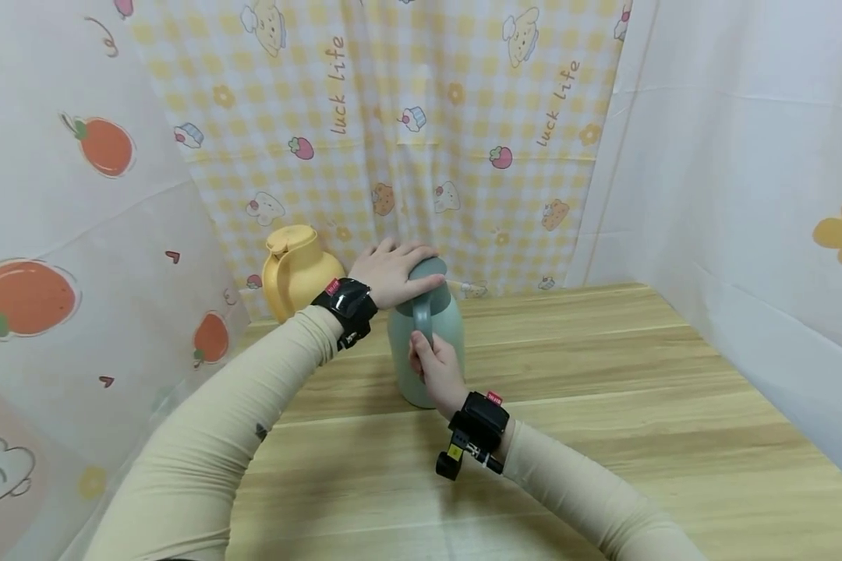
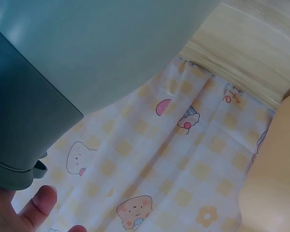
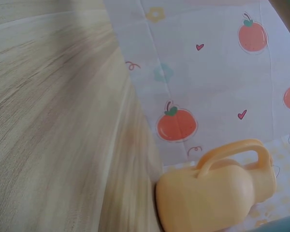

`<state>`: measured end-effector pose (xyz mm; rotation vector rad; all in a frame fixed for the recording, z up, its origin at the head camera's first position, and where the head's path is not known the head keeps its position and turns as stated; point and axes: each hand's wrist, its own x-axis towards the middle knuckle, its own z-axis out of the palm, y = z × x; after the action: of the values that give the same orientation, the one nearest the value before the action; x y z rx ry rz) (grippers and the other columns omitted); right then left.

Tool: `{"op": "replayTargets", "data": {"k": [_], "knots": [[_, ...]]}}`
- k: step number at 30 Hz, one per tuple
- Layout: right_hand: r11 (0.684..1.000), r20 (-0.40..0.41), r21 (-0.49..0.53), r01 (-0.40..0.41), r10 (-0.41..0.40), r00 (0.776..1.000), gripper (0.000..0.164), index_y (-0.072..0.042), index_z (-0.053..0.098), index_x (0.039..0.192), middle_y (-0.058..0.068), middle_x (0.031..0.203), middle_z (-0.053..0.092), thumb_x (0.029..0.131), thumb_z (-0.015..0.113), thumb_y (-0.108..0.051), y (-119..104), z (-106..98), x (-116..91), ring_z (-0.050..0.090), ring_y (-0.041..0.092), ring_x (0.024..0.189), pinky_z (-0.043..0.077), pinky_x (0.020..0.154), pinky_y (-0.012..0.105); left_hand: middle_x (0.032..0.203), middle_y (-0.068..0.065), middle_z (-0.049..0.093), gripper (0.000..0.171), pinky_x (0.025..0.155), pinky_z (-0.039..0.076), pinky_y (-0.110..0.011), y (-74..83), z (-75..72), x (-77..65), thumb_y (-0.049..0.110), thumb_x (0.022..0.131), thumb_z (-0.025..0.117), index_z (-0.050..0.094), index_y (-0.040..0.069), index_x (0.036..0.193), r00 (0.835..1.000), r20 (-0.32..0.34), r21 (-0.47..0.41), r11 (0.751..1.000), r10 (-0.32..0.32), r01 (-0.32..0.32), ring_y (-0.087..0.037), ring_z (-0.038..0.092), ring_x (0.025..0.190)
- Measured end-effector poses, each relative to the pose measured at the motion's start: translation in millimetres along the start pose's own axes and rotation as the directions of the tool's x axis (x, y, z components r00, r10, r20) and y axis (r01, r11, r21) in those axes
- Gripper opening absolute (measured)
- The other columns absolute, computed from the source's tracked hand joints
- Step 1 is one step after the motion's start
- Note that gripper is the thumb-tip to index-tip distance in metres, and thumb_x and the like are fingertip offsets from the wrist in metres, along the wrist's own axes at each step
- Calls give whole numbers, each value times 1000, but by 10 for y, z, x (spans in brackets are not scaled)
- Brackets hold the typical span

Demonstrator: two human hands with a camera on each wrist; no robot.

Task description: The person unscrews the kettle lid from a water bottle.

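A grey-green thermos jug (image 1: 451, 327) stands upright on the wooden table near its back edge. My left hand (image 1: 387, 276) rests on the jug's darker lid (image 1: 429, 269), fingers extended over the far side and thumb across the top. My right hand (image 1: 440, 375) grips the jug's handle (image 1: 422, 315) on the near side. In the left wrist view the jug's body (image 2: 111, 43) fills the upper left, with a few fingertips (image 2: 44, 199) showing past the lid. Only a sliver of the jug (image 3: 285, 224) enters the right wrist view.
A yellow thermos jug (image 1: 312, 265) stands at the back left, partly behind my left wrist; its handle shows in the right wrist view. Patterned curtains (image 1: 393, 171) hang along the back and both sides of the wooden table (image 1: 603, 389).
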<state>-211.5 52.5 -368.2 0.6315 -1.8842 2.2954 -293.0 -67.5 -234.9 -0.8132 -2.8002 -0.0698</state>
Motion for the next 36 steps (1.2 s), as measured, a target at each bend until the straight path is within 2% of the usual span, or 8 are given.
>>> {"op": "replayTargets", "data": {"k": [9, 17, 28, 36], "knots": [[1000, -18, 18, 9, -9, 1000, 41, 0, 46, 77, 4, 63, 39, 105, 41, -29, 27, 1, -9, 34, 14, 54, 27, 54, 26, 147, 8, 43, 67, 96, 35, -51, 21, 56, 2, 75, 89, 33, 43, 37, 143, 999, -26, -2, 999, -32, 32, -23, 43, 118], [1000, -15, 4, 12, -12, 1000, 40, 1, 46, 78, 4, 63, 39, 106, 39, -26, 37, -1, -14, 34, 14, 54, 27, 54, 26, 146, 7, 44, 68, 96, 36, -51, 31, 101, 3, 76, 89, 34, 45, 36, 142, 997, -44, -40, 997, -63, 61, -25, 44, 118], [999, -1, 1, 53, -53, 999, 41, 0, 46, 77, 5, 62, 38, 106, 40, -28, -4, -4, 15, 33, 15, 54, 27, 55, 27, 146, 8, 44, 66, 96, 35, -51, 133, 30, -5, 75, 89, 35, 46, 36, 141, 989, -44, -50, 989, -143, 140, -25, 42, 121], [999, 23, 20, 28, -28, 999, 37, 12, 43, 80, 7, 63, 37, 106, 36, -14, -68, 1, -9, 34, 15, 54, 28, 56, 26, 143, 7, 47, 66, 94, 36, -51, 185, 29, -46, 75, 89, 35, 49, 35, 139, 982, -58, -52, 983, -179, 176, -26, 42, 122]]}}
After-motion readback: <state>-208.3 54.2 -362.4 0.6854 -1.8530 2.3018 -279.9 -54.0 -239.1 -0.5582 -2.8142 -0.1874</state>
